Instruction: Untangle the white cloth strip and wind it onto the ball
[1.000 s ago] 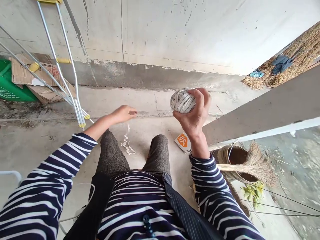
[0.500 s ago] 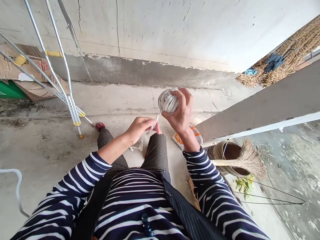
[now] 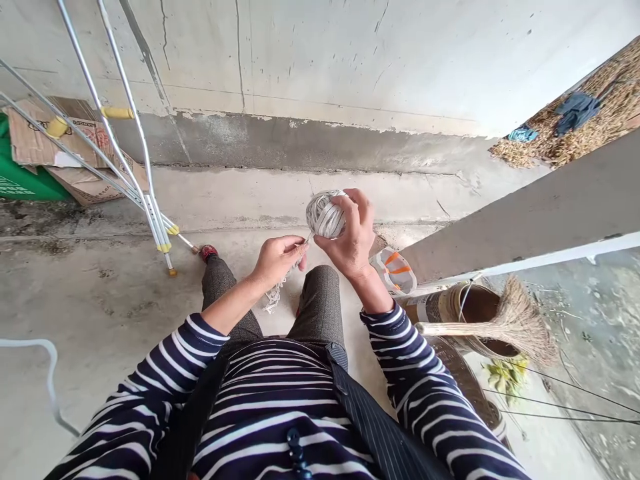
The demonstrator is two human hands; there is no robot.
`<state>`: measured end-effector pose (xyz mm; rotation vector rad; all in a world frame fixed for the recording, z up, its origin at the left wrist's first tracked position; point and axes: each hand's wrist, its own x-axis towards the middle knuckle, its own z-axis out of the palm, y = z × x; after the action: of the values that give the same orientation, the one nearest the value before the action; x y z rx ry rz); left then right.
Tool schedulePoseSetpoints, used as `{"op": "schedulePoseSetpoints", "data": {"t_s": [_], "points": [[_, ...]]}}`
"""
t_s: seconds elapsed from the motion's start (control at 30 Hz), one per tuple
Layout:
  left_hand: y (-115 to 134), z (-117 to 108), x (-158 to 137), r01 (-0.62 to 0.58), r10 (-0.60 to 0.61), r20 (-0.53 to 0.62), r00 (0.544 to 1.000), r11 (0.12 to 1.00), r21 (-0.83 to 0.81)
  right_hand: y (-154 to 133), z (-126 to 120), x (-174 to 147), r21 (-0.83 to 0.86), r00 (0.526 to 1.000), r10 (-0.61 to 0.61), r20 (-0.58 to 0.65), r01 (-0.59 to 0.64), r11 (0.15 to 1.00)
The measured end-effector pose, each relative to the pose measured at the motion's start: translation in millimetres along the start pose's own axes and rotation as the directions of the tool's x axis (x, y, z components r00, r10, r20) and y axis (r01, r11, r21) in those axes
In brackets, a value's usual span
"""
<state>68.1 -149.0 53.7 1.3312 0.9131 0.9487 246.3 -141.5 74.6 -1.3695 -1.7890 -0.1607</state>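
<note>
A ball of whitish, flat string [image 3: 324,215] with dark lines sits in my right hand [image 3: 353,233], whose fingers and thumb wrap its right side. Just left of and below the ball, my left hand [image 3: 281,259] pinches the strand [image 3: 309,238] that runs down from it. Below my left hand a loose, frayed tail of the same string [image 3: 274,297] hangs between my knees. Part of the ball is hidden behind my right fingers.
Metal crutches [image 3: 145,200] lean at the left before flattened cardboard [image 3: 55,143] and a green bag [image 3: 30,180]. At the right stand a bucket [image 3: 457,303] with a straw broom [image 3: 510,327] across it and a grey pillar [image 3: 525,207]. Ahead is a wall [image 3: 300,67].
The ball and my right hand have moved slightly left and down, closer to my left hand. The stretch of strand between the hands is shorter. The whole view has shifted a little.
</note>
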Motion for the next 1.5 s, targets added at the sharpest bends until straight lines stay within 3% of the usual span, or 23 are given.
{"op": "schedulePoseSetpoints", "data": {"t_s": [0.07,0.17,0.3,0.4,0.5,0.6,0.67,0.73,0.87,0.93,1.0,1.1,1.17,1.23,1.37,1.5], "points": [[1,-2,0,0.077,-0.070,0.077,0.995,0.992,-0.105,0,-1,-1,-0.024,1.000,-0.003,0.006,0.004,1.000],[-1,-10,0,0.263,-0.209,0.228,0.951,0.934,-0.243,0,-4,-3,-0.037,1.000,0.003,0.031,-0.002,0.999],[-12,-21,5,0.407,-0.348,0.356,0.867,0.907,-0.107,-3,-9,-6,-0.006,0.998,0.001,0.061,0.000,1.000],[-26,-24,10,0.457,-0.434,0.383,0.815,0.889,0.034,-8,-11,-7,0.039,0.997,-0.020,0.080,0.017,0.999],[-41,-24,16,0.414,-0.435,0.373,0.819,0.899,0.140,-14,-13,-7,0.064,0.994,-0.061,0.095,0.055,0.996],[-53,-23,18,0.236,-0.350,0.340,0.873,0.913,0.334,-18,-13,-6,0.049,0.990,-0.097,0.104,0.092,0.995],[-56,-22,15,0.158,-0.323,0.347,0.880,0.890,0.427,-17,-11,-5,0.043,0.990,-0.108,0.094,0.104,0.994],[-56,-20,6,0.188,-0.357,0.436,0.827,0.904,0.384,-13,-9,-3,0.033,0.992,-0.097,0.079,0.095,0.995],[-41,-13,-24,0.433,-0.422,0.689,0.589,0.885,0.172,2,0,1,-0.019,0.997,-0.054,0.050,0.055,0.998],[-27,-9,-37,0.491,-0.427,0.721,0.546,0.860,0.138,10,5,2,-0.039,0.999,-0.033,0.036,0.035,0.999],[-13,-8,-48,0.478,-0.413,0.690,0.595,0.871,0.109,16,10,1,-0.055,0.999,-0.014,0.046,0.017,0.998],[3,-11,-57,0.348,-0.350,0.494,0.796,0.932,0.100,22,16,-1,-0.080,0.996,0.014,0.087,-0.007,0.997],[6,-15,-63,0.260,-0.279,0.340,0.898,0.960,0.102,24,18,-3,-0.097,0.995,0.029,0.098,-0.019,0.995],[5,-18,-69,0.247,-0.247,0.271,0.930,0.968,0.033,24,18,-3,-0.102,0.994,0.045,0.097,-0.035,0.994],[-1,-22,-78,0.305,-0.282,0.255,0.925,0.951,-0.055,24,14,0,-0.053,0.987,0.093,0.135,-0.086,0.995],[11,-31,-76,0.206,-0.203,0.107,0.973,0.978,-0.021,25,12,3,0.002,0.966,0.134,0.222,-0.138,0.990]]}}
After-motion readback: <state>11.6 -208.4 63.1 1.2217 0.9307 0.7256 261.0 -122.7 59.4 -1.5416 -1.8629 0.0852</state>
